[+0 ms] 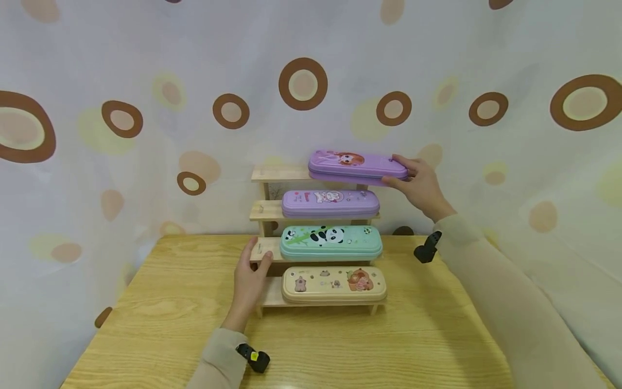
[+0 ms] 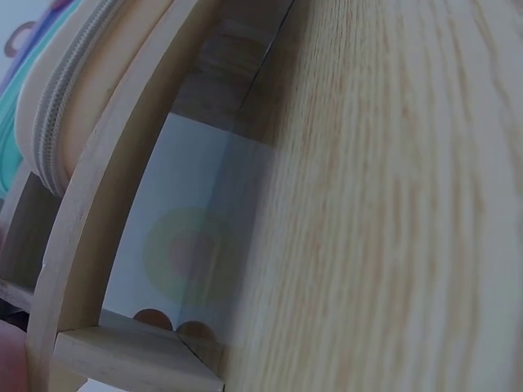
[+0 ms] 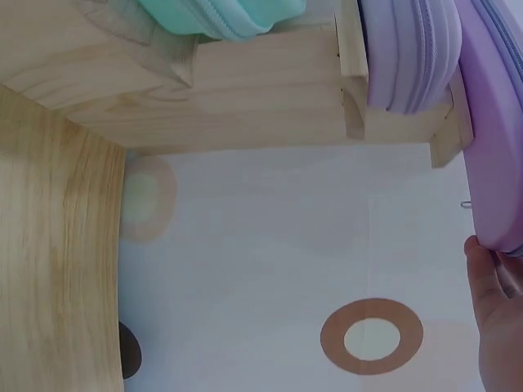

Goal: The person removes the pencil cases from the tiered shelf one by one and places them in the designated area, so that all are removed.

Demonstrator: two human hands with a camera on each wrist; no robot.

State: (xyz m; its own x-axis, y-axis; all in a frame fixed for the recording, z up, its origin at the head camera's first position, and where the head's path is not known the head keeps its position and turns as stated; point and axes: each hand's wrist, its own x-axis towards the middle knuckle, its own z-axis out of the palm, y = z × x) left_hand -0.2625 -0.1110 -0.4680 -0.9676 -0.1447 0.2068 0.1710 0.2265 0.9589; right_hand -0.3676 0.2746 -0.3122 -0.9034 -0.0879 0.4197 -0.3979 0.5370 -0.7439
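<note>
A purple pencil case (image 1: 358, 165) with a cartoon girl on its lid lies on the top step of a stepped wooden rack (image 1: 279, 173), jutting past its right end. My right hand (image 1: 421, 186) grips that case's right end between thumb and fingers; in the right wrist view the fingertips (image 3: 482, 257) meet its lower corner. With thumb and fingers around the left end of the third step down, my left hand (image 1: 250, 283) holds the rack. Below the purple case sit a lilac rabbit case (image 1: 330, 204), a mint panda case (image 1: 331, 243) and a cream case (image 1: 334, 284), one per step.
The rack stands on a wood-grain table (image 1: 194, 302). Behind it hangs a pale cloth (image 1: 262, 48) printed with brown rings and spots. A small black camera is strapped to each wrist. The cases leave bare board at the left of each step.
</note>
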